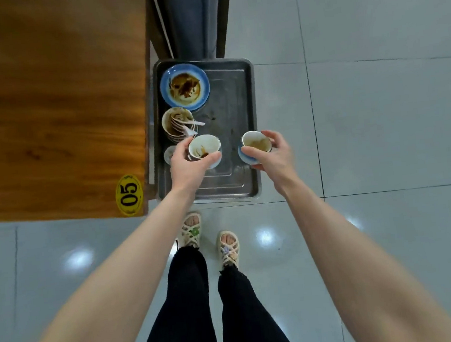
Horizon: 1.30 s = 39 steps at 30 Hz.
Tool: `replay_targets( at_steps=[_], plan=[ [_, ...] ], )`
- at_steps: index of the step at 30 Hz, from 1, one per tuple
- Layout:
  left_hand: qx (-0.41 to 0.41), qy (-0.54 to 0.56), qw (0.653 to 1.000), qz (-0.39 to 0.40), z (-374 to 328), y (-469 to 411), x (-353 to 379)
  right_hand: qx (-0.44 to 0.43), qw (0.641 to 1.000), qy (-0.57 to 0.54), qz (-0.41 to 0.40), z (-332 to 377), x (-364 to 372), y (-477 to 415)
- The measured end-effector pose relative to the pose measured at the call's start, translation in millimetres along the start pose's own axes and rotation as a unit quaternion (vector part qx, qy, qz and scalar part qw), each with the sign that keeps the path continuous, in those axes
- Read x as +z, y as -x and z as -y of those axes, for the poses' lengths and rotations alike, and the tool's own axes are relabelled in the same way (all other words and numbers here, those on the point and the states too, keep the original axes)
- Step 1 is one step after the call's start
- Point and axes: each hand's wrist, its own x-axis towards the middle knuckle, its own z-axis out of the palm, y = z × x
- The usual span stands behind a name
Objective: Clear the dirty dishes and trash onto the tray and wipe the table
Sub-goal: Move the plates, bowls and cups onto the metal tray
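Note:
A grey metal tray (235, 93) lies beside the wooden table (55, 109). My left hand (188, 166) grips a dirty white bowl (204, 146) over the tray's near left part. My right hand (275, 155) grips a second dirty bowl (256, 143) with a blue outside, over the tray's right edge. On the tray sit a blue-rimmed plate (184, 88) smeared with brown sauce and a stack of dirty bowls (178, 123) with white spoons in it. A small white dish (169, 154) shows partly behind my left hand.
A yellow oval tag marked 05 (129, 195) sits at the table's near corner. A grey upholstered seat (192, 18) stands beyond the tray. Shiny grey floor tiles (379, 130) surround it, and my sandalled feet (211, 240) are below the tray.

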Motion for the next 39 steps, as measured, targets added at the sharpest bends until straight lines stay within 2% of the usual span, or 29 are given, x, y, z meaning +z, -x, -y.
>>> replay_targets(
  at_steps=[9, 19, 27, 39],
  plan=[
    [-0.025, -0.011, 0.996, -0.082, 95, -31, -20, 0.007, 0.996, 0.059, 0.063, -81, 52, -42],
    [-0.014, -0.011, 0.993, -0.116, 187, -79, -36, -0.001, 0.991, 0.094, 0.100, -163, 101, -87],
    [-0.001, -0.020, 0.992, -0.124, 204, -93, -41, -0.034, 0.986, 0.136, 0.091, -194, 116, -101],
    [0.016, -0.098, 0.984, -0.146, 208, -98, -37, -0.078, 0.981, 0.160, 0.085, -208, 124, -97]
  ],
)
